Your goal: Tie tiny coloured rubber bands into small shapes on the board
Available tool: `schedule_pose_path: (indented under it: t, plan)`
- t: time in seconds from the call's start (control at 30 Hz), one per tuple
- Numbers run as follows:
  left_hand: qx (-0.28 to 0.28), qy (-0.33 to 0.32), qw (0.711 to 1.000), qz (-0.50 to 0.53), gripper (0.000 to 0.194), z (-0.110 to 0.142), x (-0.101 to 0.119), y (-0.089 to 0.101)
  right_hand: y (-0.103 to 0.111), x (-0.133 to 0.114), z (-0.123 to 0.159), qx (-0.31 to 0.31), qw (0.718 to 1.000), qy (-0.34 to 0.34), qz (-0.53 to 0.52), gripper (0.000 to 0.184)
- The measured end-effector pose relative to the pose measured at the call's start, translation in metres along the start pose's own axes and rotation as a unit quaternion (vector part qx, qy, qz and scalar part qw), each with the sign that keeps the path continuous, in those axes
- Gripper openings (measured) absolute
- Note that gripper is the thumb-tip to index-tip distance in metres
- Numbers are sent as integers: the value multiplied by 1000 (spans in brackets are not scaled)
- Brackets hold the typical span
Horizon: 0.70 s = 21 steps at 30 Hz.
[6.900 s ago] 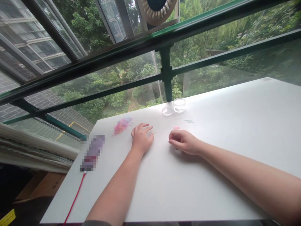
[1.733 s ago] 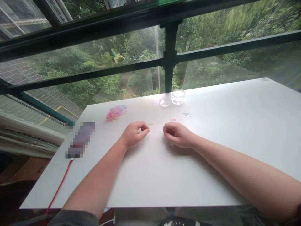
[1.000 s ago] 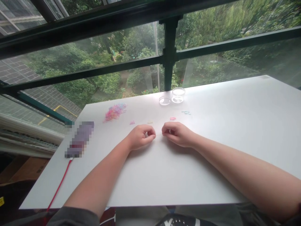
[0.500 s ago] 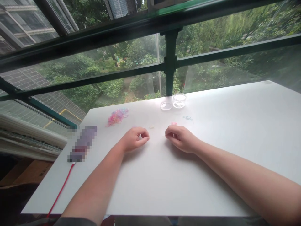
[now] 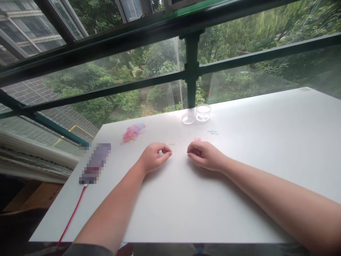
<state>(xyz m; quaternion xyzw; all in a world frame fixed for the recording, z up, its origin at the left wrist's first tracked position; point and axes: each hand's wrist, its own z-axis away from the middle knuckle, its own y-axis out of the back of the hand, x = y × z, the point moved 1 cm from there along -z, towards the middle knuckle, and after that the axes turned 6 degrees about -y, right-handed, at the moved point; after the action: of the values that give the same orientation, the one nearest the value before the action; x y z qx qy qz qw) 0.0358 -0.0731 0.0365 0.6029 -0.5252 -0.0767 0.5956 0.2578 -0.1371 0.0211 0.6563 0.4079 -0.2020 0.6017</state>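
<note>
My left hand (image 5: 156, 155) is closed in a pinch over the white table, thumb tip against forefinger. Facing it across a small gap is my right hand (image 5: 204, 155), also pinched, its other fingers curled under. Whatever either hand holds is too fine or too hidden to make out. Just beyond the gap lies a small pale yellow band (image 5: 172, 143). A few pink bands (image 5: 197, 139) lie right behind my right hand, and several teal bands (image 5: 213, 132) a little farther back. A loose pile of small pink, purple and blue rubber bands (image 5: 133, 132) rests at the back left.
A clear round jar (image 5: 203, 113) stands at the table's back edge with its clear lid (image 5: 188, 119) beside it. On the left lies a blurred-out phone-like object (image 5: 96, 163) with a red cable (image 5: 71, 215). Green railing (image 5: 191, 71) and glass run behind the white table (image 5: 202, 209).
My left hand, spread open at first, is now pinched. About a second ago my hands were closer together with a faint thin line between them; they have since drawn apart. The view has shifted slightly.
</note>
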Motion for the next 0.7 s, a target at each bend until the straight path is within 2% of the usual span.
schedule_pose_path:
  t: [0.7]
  plan:
    - [11, -3, 1000, -7, 10, -1, 1, 0, 2, 4, 1, -19, 1000, 8, -2, 8]
